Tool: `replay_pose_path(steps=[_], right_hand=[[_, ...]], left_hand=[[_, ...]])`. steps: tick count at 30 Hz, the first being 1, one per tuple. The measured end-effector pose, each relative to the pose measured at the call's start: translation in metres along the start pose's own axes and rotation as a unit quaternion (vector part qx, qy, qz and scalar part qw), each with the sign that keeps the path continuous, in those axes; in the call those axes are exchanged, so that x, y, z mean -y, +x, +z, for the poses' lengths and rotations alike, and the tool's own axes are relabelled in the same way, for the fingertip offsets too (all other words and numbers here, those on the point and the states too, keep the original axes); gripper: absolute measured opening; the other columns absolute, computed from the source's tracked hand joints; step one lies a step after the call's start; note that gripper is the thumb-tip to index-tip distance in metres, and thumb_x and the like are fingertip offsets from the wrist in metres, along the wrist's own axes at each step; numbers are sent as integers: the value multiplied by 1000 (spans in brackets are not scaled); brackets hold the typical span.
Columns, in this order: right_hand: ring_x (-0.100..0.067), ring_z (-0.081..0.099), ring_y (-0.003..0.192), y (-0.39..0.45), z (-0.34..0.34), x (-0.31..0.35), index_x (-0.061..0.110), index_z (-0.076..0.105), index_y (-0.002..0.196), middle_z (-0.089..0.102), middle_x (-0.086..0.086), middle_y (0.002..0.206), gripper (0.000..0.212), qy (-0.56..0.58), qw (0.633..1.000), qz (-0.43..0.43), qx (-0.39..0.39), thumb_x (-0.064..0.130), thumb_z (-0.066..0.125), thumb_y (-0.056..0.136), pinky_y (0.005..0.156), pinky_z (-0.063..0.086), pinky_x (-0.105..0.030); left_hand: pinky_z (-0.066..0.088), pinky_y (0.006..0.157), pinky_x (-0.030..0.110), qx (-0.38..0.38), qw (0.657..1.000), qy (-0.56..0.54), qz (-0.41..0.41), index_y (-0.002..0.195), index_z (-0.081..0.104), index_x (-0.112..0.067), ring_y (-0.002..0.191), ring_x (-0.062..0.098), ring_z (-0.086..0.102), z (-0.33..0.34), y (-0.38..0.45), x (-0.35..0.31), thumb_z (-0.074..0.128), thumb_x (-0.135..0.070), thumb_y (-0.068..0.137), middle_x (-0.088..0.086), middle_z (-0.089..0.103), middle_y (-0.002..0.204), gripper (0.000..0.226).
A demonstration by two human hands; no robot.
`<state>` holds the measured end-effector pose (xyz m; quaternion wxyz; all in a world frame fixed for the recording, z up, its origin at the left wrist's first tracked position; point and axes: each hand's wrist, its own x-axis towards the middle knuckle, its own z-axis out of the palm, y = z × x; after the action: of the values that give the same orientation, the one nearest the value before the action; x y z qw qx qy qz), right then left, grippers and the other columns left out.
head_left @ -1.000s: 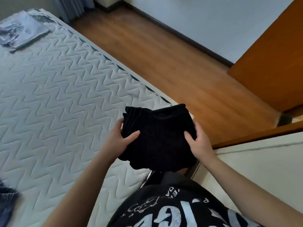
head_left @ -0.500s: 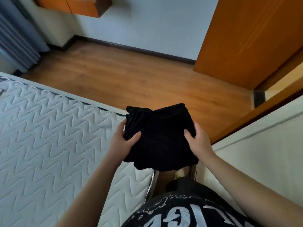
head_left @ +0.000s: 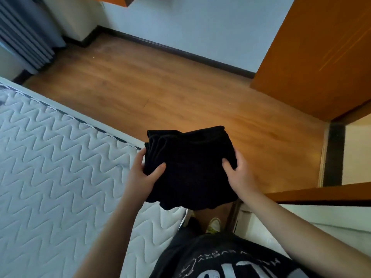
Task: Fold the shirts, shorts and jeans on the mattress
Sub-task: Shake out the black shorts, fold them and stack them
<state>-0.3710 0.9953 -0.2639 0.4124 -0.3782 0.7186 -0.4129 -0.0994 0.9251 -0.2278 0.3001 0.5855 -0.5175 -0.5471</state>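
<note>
Garment: a folded black garment (head_left: 190, 167), thick and several layers deep, with a drawstring cord visible near its far left corner; whether it is shorts or a shirt cannot be told.
Where it is: held up in the air in front of the person, over the near right corner of the mattress (head_left: 50, 177) and the strip of wooden floor (head_left: 160, 93) beside it, not resting on either.
Left hand: the left hand (head_left: 143, 173) grips the garment's left edge, thumb pressed on top, fingers curled underneath.
Right hand: the right hand (head_left: 237, 173) grips the right edge the same way, thumb on the top face, fingers tucked below.
Mattress: white, quilted in a zigzag pattern, filling the left and near left.
Floor: brown boards running from the mattress edge to the far wall.
Door: an orange wooden door (head_left: 321, 47) stands at the far right.
Curtain: grey pleated curtain (head_left: 24, 33) at the far left.
Person: a black printed T-shirt (head_left: 230, 259) shows at the near edge, and a light shoe (head_left: 214, 224) is on the floor below the garment.
</note>
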Motion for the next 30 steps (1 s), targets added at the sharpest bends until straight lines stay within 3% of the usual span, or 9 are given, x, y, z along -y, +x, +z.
replay_pose_path(steps=[3,6,11,14,19,22,25,28,30], right_hand=[[6,57,112,22,-4,6,53,46,132,57,29,124,39,5,1000,7,11,45,55,95,91,51,-28],[10,57,110,40,-7,19,62,45,125,56,33,122,38,2,1000,-1,17,55,56,89,91,51,-26],[-3,58,117,77,-14,31,38,45,139,58,21,129,53,6,1000,15,3,51,59,90,99,52,-42],[-6,58,118,99,-19,37,34,43,142,58,17,131,53,-11,1000,9,1,46,58,93,99,52,-43],[9,58,108,148,-33,47,46,44,137,58,31,123,56,-31,1000,-3,6,61,56,85,94,54,-31],[4,56,115,185,-43,49,44,42,139,56,28,128,63,-31,999,-16,7,69,56,82,97,51,-32],[-4,55,120,233,-58,45,38,40,144,54,20,135,68,-29,999,-10,21,66,56,84,97,51,-32],[3,56,112,282,-81,47,41,39,143,53,27,128,59,-37,998,-2,49,61,54,89,82,49,-15],[7,56,107,310,-99,51,42,40,142,53,31,124,57,-38,998,-3,57,60,53,90,79,49,-15]], left_hand=[[60,75,43,0,1000,-21,-16,122,47,-53,87,13,73,-2,22,2,76,-48,72,-7,75,97,58],[61,76,47,-1,999,-45,-24,123,48,-52,86,16,74,1,41,-5,76,-51,68,-3,75,97,62],[61,76,47,19,998,-57,-20,121,49,-55,86,17,74,9,81,-20,77,-53,66,-5,75,94,61],[61,76,47,18,999,-45,-13,122,48,-57,87,17,74,12,104,-26,78,-55,67,-7,74,95,63],[59,79,48,4,999,-35,-16,125,46,-57,89,17,73,28,143,-38,77,-58,67,-6,74,98,67],[61,72,38,4,999,-46,-26,123,46,-59,88,14,74,48,165,-48,78,-58,68,-10,74,100,64],[61,68,34,-8,997,-59,-46,123,47,-59,90,16,74,76,194,-63,80,-57,68,-9,73,102,65],[61,72,37,-39,996,-55,-52,124,48,-56,91,15,73,107,223,-83,78,-53,72,-10,73,103,60],[61,72,35,-53,995,-52,-65,122,49,-57,91,13,73,129,240,-101,77,-52,74,-12,73,103,56]])
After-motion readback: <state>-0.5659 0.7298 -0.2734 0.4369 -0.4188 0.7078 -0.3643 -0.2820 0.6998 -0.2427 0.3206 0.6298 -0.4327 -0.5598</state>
